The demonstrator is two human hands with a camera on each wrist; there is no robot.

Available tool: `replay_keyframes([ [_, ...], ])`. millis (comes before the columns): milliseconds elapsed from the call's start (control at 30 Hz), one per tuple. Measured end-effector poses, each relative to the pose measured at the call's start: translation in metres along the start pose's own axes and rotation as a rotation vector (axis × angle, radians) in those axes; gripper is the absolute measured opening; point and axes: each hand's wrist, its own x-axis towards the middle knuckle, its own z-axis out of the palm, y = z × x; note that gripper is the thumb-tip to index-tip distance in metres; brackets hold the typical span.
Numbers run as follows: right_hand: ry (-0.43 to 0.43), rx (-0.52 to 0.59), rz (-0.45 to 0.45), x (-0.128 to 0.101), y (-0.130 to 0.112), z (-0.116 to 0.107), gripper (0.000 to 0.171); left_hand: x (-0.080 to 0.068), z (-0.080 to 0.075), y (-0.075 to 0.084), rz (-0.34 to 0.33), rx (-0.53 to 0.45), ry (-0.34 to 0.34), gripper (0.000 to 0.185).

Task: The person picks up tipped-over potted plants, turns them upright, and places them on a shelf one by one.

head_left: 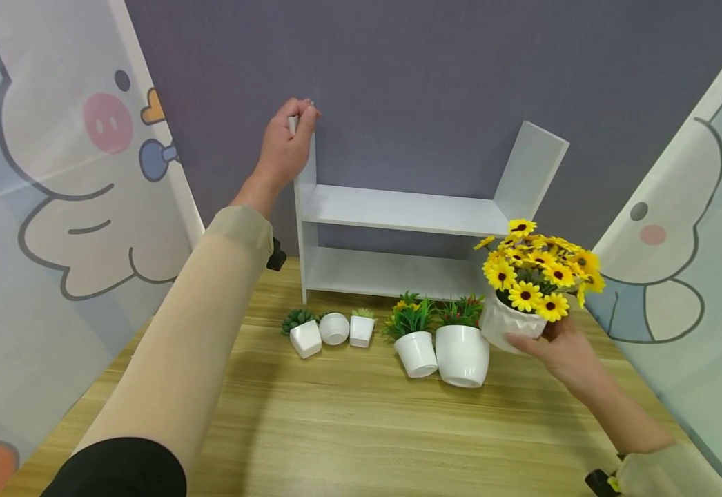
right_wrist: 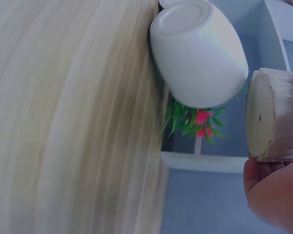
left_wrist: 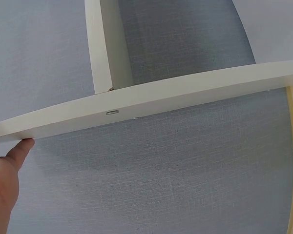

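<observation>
My left hand (head_left: 299, 119) grips the top of the left upright of a white two-tier shelf (head_left: 398, 210) standing against the grey wall. In the left wrist view the thumb (left_wrist: 18, 150) lies against that white shelf panel (left_wrist: 151, 100). My right hand (head_left: 541, 342) holds a white pot of yellow flowers (head_left: 538, 273) just above the table, right of the shelf and tilted a little. The right wrist view shows this pot's flat base (right_wrist: 271, 117) held in my right hand (right_wrist: 276, 195).
Several small white pots with green plants stand in a row before the shelf on the wooden table (head_left: 398, 435); the largest round pot (head_left: 462, 353) is nearest my right hand and also shows as round pot (right_wrist: 198, 53). Cartoon-printed curtains hang at both sides.
</observation>
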Motion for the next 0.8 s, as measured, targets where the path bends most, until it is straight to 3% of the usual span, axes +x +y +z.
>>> replay_keyframes([
  [200, 0.021, 0.029, -0.042, 0.003, -0.015, 0.012, 0.091, 0.000, -0.001, 0.000, -0.006, 0.002, -0.004, 0.032],
  [500, -0.037, 0.028, -0.025, 0.011, -0.035, 0.030, 0.095, -0.002, -0.001, 0.002, -0.021, 0.028, -0.011, 0.041],
  [800, -0.073, 0.068, -0.104, 0.021, -0.054, 0.050, 0.097, -0.003, 0.000, 0.003, -0.021, 0.035, -0.007, 0.042],
])
